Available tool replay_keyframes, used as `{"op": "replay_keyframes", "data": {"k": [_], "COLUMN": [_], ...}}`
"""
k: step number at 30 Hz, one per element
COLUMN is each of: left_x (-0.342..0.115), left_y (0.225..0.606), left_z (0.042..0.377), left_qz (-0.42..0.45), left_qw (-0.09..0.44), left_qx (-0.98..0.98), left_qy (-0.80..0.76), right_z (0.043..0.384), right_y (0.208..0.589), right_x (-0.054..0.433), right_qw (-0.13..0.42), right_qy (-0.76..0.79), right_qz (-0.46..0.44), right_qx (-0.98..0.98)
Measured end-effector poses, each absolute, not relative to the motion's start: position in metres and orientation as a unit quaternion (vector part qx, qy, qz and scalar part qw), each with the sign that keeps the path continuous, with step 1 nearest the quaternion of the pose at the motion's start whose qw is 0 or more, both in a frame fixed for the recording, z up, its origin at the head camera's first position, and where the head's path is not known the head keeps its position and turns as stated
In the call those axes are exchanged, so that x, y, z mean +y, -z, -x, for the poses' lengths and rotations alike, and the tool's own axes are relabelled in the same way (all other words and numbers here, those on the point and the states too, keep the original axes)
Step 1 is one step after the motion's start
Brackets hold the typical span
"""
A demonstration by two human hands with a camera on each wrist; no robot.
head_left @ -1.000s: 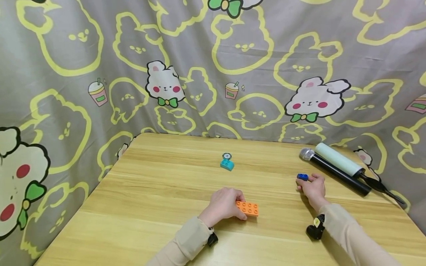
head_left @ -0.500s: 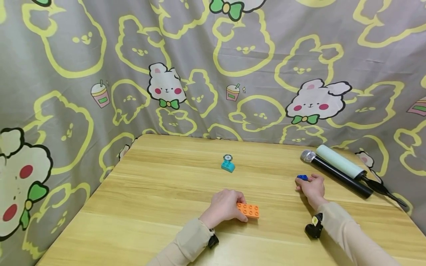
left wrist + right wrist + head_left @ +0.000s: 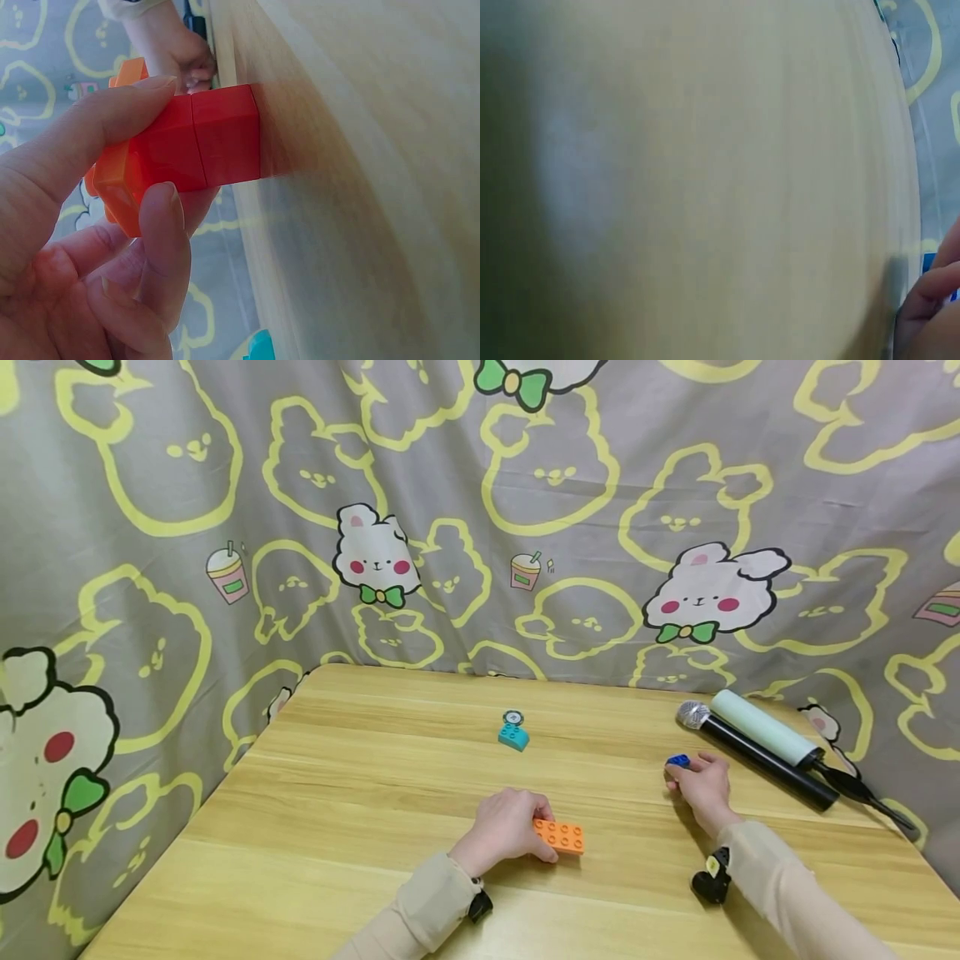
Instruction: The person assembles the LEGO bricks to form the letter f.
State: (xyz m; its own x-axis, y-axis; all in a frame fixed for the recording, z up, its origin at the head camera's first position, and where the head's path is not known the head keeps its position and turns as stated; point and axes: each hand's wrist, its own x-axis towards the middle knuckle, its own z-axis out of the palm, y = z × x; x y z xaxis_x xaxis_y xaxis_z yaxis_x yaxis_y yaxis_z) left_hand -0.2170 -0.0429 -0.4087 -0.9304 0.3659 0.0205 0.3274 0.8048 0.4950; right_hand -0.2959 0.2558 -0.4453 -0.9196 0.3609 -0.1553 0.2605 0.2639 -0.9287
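Note:
My left hand (image 3: 504, 828) grips a stack of toy building bricks near the middle of the table. The stack has an orange studded brick (image 3: 561, 836) on top. Beneath it, in the left wrist view, are two red bricks (image 3: 227, 135), the lower one against the tabletop. Thumb and fingers hold the stack from both sides. Farther right, my right hand (image 3: 703, 787) pinches a small blue brick (image 3: 678, 761) between thumb and fingers. In the right wrist view only some curled fingers (image 3: 930, 300) and a sliver of blue show at the right edge.
A turquoise brick (image 3: 513, 737) with a sloped end lies farther back, a round patterned disc (image 3: 513, 717) just behind it. At the right lie a black microphone (image 3: 765, 760) and a pale green roller (image 3: 765, 728) with a black handle. A patterned curtain (image 3: 450, 485) borders the table.
The blue brick has turned slightly in my right hand and shifted a little left. My left hand stays on its stack. The head view has tilted slightly.

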Motion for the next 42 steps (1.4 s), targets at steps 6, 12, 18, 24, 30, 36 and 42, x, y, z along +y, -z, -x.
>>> {"op": "replay_keyframes", "data": {"k": [6, 12, 18, 24, 30, 36, 42], "left_x": [-0.043, -0.043, -0.042, -0.042, -0.043, -0.043, -0.043], "left_y": [0.408, 0.408, 0.408, 0.408, 0.408, 0.408, 0.407], "left_z": [0.217, 0.216, 0.216, 0.217, 0.219, 0.218, 0.218], "left_qz": [-0.183, -0.182, -0.185, -0.184, -0.187, -0.188, -0.190], "left_qw": [0.037, 0.037, 0.037, 0.043, 0.046, 0.045, 0.043], "left_qx": [0.949, 0.950, 0.949, 0.949, 0.948, 0.950, 0.950], "left_qy": [-0.254, -0.251, -0.252, -0.252, -0.255, -0.247, -0.245], "right_z": [0.290, 0.276, 0.258, 0.239, 0.226, 0.216, 0.206], "right_y": [0.439, 0.428, 0.418, 0.406, 0.401, 0.402, 0.408], "right_x": [0.238, 0.213, 0.185, 0.163, 0.153, 0.147, 0.145], "right_qw": [0.041, 0.014, -0.022, -0.045, -0.058, -0.066, -0.088], "right_qy": [-0.603, -0.592, -0.601, -0.606, -0.605, -0.593, -0.580], "right_qz": [0.148, 0.079, 0.030, -0.003, -0.024, -0.039, -0.051], "right_qx": [-0.783, -0.802, -0.798, -0.794, -0.794, -0.801, -0.808]}}
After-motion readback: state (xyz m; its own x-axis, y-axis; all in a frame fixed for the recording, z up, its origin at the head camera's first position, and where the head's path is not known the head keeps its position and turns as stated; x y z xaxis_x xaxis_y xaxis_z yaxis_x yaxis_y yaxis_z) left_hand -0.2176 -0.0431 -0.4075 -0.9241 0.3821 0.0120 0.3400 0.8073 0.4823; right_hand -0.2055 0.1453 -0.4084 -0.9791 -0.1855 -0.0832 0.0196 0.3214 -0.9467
